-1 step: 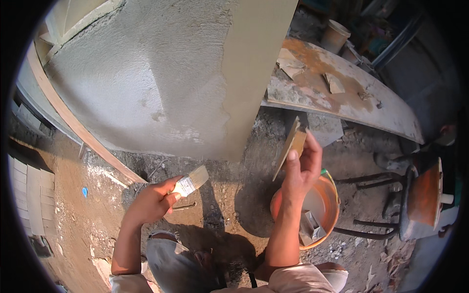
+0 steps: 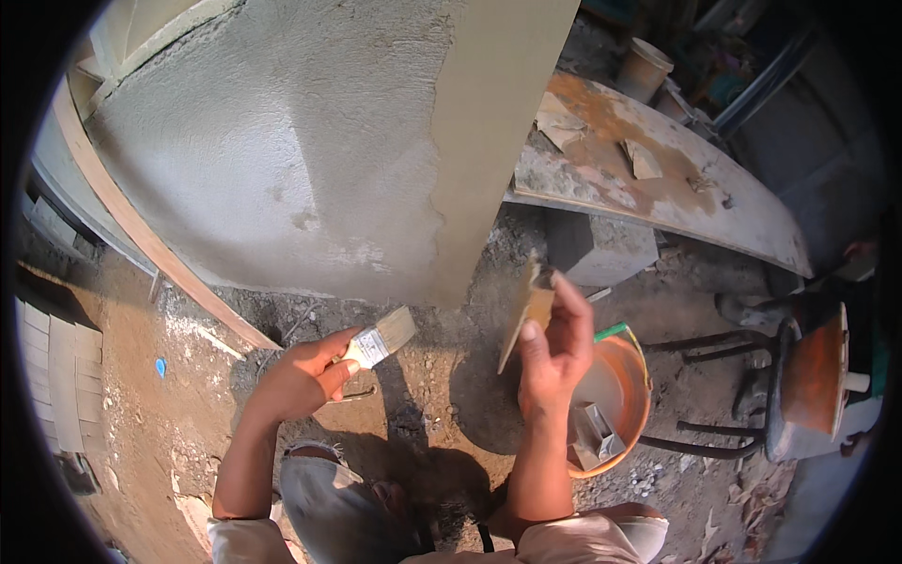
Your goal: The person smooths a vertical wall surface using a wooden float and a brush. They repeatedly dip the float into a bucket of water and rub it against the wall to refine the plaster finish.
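Paintbrush in left hand, near wall's bottom edge.

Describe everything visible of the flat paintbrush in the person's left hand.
The flat paintbrush with pale bristles has a shiny metal ferrule and a handle hidden inside the left hand, which grips it in a fist. It points up and to the right, bristles uppermost, held in the air below the grey plastered wall, not touching it. The bristles look dry and clean.

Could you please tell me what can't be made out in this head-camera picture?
- Orange bucket: its left side is hidden behind the right hand.
- Flat float: only its edge shows.
- Paintbrush: its handle is hidden inside the left hand.
- Stool: the fisheye rim distorts it.
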`<state>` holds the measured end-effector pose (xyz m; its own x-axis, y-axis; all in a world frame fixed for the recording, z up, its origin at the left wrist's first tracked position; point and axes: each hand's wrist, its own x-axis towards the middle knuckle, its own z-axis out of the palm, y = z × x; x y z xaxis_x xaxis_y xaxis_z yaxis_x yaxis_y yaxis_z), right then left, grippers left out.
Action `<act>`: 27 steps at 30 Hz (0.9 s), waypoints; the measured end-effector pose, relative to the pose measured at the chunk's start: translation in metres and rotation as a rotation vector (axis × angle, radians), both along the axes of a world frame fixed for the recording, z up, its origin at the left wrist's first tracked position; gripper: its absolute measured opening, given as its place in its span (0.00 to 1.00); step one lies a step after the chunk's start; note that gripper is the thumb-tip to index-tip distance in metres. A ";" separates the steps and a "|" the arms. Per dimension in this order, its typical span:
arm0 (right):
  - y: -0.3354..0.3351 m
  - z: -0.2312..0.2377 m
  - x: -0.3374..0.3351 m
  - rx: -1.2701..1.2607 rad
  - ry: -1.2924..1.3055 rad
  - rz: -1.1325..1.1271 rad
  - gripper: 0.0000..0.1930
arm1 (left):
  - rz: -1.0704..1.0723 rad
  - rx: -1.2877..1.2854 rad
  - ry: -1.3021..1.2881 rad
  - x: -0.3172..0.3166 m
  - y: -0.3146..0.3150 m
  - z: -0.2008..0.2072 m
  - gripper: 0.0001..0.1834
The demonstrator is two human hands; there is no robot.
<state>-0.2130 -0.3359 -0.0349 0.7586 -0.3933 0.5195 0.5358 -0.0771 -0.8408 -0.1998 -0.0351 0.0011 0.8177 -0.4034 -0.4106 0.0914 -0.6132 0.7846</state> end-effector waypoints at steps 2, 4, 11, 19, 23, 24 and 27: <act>0.021 0.006 -0.013 -0.568 -0.057 0.160 0.23 | -0.068 -0.050 0.034 0.010 -0.022 0.007 0.28; 0.036 -0.023 -0.006 -0.652 -0.050 0.100 0.23 | -0.145 -0.029 0.086 0.012 -0.033 0.018 0.29; 0.018 0.156 0.070 -0.953 -0.694 -0.757 0.25 | -0.135 0.020 0.049 -0.036 0.030 -0.016 0.28; 0.030 0.088 0.121 -1.030 -0.536 -0.818 0.26 | 0.129 -0.051 0.085 -0.056 0.063 -0.026 0.29; 0.038 -0.137 0.062 -1.263 0.027 -0.478 0.28 | 0.132 -0.002 0.042 -0.055 0.064 -0.010 0.28; 0.045 -0.134 0.057 -1.219 0.001 -0.503 0.28 | 0.146 -0.010 0.016 -0.057 0.071 -0.013 0.28; 0.057 -0.040 0.056 -1.071 -0.134 -0.576 0.29 | 0.231 -0.027 -0.012 -0.071 0.089 -0.025 0.27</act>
